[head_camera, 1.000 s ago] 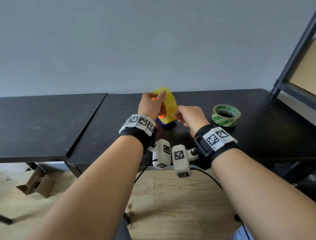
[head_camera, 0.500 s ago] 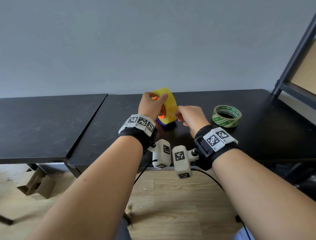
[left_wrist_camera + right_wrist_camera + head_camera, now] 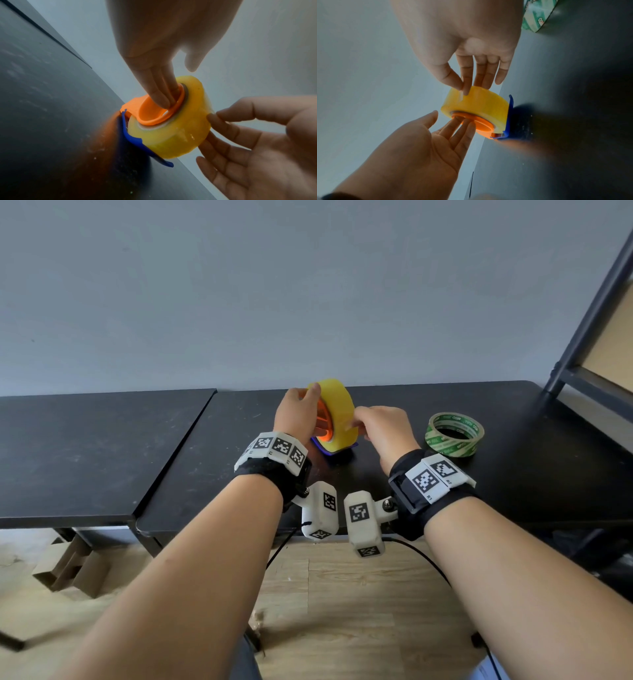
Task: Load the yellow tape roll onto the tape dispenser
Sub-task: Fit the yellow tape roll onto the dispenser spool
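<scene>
The yellow tape roll (image 3: 339, 409) stands on edge around the orange hub (image 3: 323, 424) of the tape dispenser, whose blue base (image 3: 337, 449) rests on the black table (image 3: 239, 474). My left hand (image 3: 299, 414) is at the roll's left side. Its straight fingers (image 3: 161, 97) press into the hub (image 3: 152, 113), and the thumb reaches over the roll's top. My right hand (image 3: 371, 424) is at the roll's right side, where its thumb and forefinger (image 3: 464, 88) pinch the outer face of the roll (image 3: 479, 106).
A green tape roll (image 3: 454, 434) lies flat on the table to the right of my right hand. A dark shelf frame (image 3: 589, 337) rises at the far right. A second black table (image 3: 85, 446) adjoins on the left. The grey wall stands close behind.
Both hands stay at the roll on the dispenser. My left thumb has slid slightly left along the roll's top, and a little more of the orange hub shows.
</scene>
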Tool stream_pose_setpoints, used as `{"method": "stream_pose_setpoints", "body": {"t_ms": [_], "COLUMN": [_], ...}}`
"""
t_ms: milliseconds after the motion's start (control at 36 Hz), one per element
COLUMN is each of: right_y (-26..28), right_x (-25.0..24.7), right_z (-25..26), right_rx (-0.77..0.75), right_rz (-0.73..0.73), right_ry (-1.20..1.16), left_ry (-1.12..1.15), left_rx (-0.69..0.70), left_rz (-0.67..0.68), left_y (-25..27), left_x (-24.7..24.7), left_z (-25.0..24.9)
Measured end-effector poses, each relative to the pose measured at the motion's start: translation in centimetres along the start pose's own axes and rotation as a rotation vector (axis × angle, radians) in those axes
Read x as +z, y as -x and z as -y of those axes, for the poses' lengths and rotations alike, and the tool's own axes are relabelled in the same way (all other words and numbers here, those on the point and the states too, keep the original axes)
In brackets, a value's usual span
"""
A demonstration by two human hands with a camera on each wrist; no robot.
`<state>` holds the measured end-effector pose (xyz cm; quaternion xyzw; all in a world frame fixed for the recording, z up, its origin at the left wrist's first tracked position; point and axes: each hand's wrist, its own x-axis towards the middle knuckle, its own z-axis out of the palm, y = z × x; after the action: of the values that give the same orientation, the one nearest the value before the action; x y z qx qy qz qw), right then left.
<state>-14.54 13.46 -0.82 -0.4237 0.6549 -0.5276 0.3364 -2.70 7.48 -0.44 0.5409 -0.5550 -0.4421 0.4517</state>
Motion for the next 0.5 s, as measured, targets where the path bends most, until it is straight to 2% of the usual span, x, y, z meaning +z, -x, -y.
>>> {"method": "stream_pose_setpoints", "body": {"t_ms": [167,500], "right_y": [-0.1,-0.2], "right_x": [-0.1,0.8], "right_z": [1.1,2.8], "right_rx": [-0.042,-0.103], "right_rz": [-0.003,0.033], "right_ry": [-0.013,-0.107], "left_ry": [0.030,0.115], "left_rx": [-0.044,-0.131], "left_rz": [0.004,0.128], "left_y": [0.3,1.2], "left_x": [0.0,-1.3], "left_z": [-0.3,-0.4]}}
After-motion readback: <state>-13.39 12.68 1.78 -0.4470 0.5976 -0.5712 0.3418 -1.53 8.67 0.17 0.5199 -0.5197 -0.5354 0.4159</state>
